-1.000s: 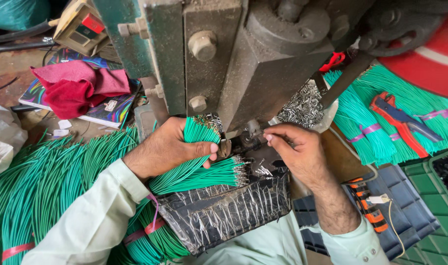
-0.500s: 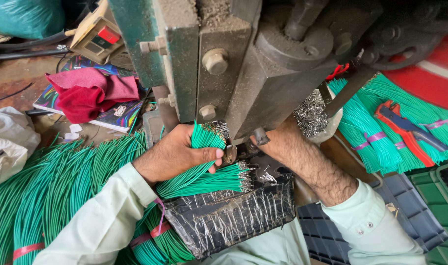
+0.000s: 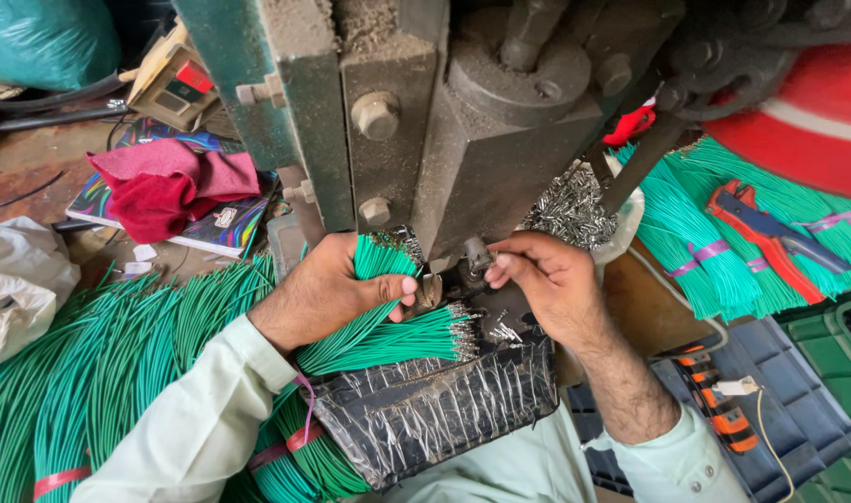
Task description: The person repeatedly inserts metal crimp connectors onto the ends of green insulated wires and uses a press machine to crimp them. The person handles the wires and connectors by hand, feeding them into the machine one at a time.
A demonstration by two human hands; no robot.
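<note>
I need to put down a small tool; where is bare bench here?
Bare patches: the brown bench top left of the red cloth, and the brown strip right of the right hand. Crowded: under the press, where both hands meet; green wires cover the left.

Hemmed in above by the press block [image 3: 500,158], below by the foil-lined tray [image 3: 435,410]. Only a narrow gap between left hand [image 3: 327,293] and right hand [image 3: 551,284]. Blocked leftward by green wire heaps [image 3: 99,373].
</note>
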